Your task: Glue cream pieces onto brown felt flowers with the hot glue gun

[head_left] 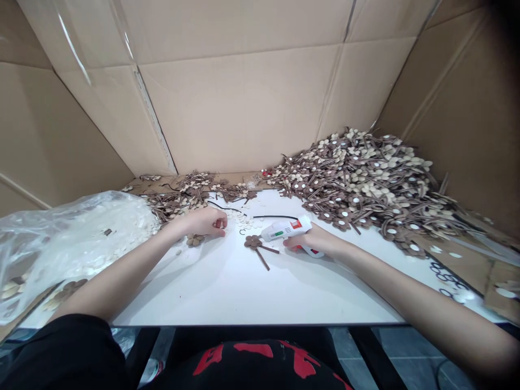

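Note:
In the head view my right hand (312,238) grips a white hot glue gun (282,229) with red and green parts. The gun's nozzle points left, at the middle of a brown flower (253,242) with two strip-like stems, lying flat on the white table (227,292). To the left, my left hand (208,221) is closed, fingertips pinched low over the tabletop beside scattered small white discs (244,220). Whatever those fingers hold is too small to make out. Partly under that hand lies a beige flower (195,240).
A large heap of brown and beige flowers (365,173) fills the back right. At left, a clear plastic bag (101,227) holds many white discs. More flower pieces (179,203) lie at the back. Dark rings (447,276) sit at right. Cardboard walls (244,108) enclose the table.

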Available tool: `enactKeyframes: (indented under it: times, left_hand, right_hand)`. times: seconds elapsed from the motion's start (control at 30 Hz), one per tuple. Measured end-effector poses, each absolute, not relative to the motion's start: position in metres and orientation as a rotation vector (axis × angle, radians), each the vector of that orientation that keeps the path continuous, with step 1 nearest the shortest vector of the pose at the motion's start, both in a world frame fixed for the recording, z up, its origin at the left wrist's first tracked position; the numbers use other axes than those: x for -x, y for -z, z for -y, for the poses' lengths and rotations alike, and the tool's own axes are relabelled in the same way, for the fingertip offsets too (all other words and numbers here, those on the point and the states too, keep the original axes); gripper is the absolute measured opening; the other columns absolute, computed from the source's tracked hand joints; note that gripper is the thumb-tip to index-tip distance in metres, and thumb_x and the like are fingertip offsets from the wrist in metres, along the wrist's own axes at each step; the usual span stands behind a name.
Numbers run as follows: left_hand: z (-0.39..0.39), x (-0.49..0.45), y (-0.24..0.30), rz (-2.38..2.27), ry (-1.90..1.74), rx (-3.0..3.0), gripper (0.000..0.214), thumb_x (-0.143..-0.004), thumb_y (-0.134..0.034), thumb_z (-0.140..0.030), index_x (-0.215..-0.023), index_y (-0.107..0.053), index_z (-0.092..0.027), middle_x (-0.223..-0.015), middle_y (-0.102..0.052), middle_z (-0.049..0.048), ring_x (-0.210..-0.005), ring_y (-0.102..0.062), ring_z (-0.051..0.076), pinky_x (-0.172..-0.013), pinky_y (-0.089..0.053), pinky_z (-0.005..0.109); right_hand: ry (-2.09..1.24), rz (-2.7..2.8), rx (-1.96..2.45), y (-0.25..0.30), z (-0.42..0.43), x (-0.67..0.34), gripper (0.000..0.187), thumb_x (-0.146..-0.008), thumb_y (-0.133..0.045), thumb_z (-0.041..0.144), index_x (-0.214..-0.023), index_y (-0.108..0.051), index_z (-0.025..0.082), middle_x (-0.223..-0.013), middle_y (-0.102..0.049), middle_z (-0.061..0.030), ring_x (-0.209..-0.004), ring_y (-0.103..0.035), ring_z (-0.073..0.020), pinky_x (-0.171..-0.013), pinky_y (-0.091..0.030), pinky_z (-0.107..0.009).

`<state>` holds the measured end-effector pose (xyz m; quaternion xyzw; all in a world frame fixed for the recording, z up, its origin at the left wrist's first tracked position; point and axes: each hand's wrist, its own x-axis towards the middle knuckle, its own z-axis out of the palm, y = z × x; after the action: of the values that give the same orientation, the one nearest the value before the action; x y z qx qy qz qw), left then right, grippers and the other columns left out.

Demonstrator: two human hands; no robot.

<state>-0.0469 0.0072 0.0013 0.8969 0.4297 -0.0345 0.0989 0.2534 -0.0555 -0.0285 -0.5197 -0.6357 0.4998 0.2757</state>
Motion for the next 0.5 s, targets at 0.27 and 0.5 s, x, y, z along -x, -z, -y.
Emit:
enactKeyframes:
  times: [0.27, 0.5]
  left_hand:
    - [-0.0038, 0.0433, 0.0035, -1.207, 0.048, -2.731, 0.013, -0.075, -0.048, -0.021, -0.073, -0.06, -0.019, -0.072, -0.061, 0.0019, -0.061, -0.052, 0.013, -0.053, -0.033, 0.021]
    - [0.0024, 0.0381, 0.0017, -1.209, -0.029, -2.735, 0.018, -0.075, -0.049, -0.023, -0.089, -0.06, -0.021, -0.079, -0.062, 0.0019, -0.063, -0.053, 0.013, -0.053, -0.034, 0.021]
  right_hand:
    - [-1.364, 1.693, 1.376, 0.0305, 0.0539, -0.2539, 0.016, -0.056, -0.062, 0.018, -0.071, -0.061, 0.015, -0.063, -0.061, 0.0, -0.055, -0.053, -0.0133, -0.052, -0.04, -0.024]
    - [-1.359, 1.682, 1.371, 0.0318, 0.0539, -0.2545, 0.016, -0.057, -0.063, 0.02, -0.073, -0.06, 0.015, -0.064, -0.062, -0.0007, -0.056, -0.053, -0.0134, -0.052, -0.04, -0.024]
